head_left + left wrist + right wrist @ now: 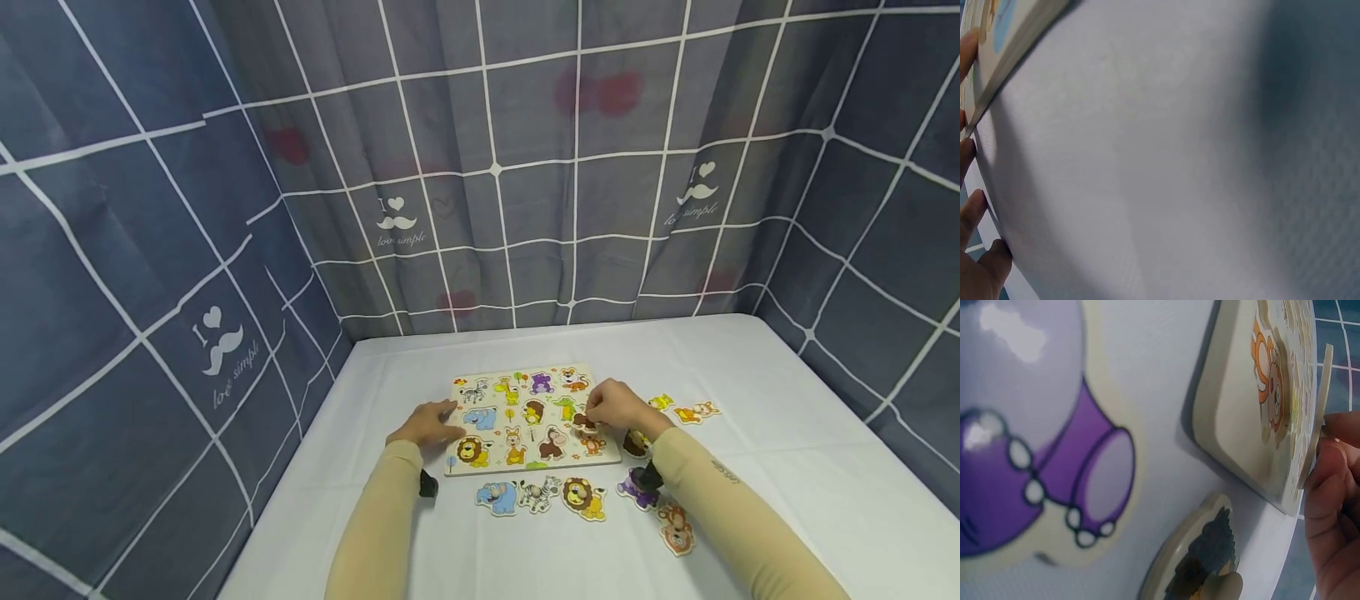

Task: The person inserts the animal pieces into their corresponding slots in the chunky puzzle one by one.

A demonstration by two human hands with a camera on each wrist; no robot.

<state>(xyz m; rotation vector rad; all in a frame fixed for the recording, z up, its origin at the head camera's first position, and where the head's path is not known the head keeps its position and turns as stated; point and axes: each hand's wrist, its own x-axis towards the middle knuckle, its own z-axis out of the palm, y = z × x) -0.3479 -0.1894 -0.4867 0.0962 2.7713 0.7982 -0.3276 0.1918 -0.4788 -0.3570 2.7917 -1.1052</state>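
Note:
A wooden animal puzzle board (495,461) lies on the white table. My left hand (427,423) rests at its left side, fingers spread, thumb and fingertips on the edge. In the left wrist view, the fingers (971,215) show at the far left. My right hand (621,406) pinches a brown animal puzzle piece (583,423) over the board's right side, near the monkey picture. Seen edge-on in the right wrist view, this thin piece (1318,428) is tilted up above the board; its picture is turned away.
Loose knobbed pieces lie in front: an elephant (497,497), a zebra (538,495) and a lion (582,497). Around the right forearm are a purple piece (636,490), a monkey (677,530), a hedgehog-like piece (1191,569) and an orange animal (696,412). Grid-patterned curtains (525,208) enclose the table.

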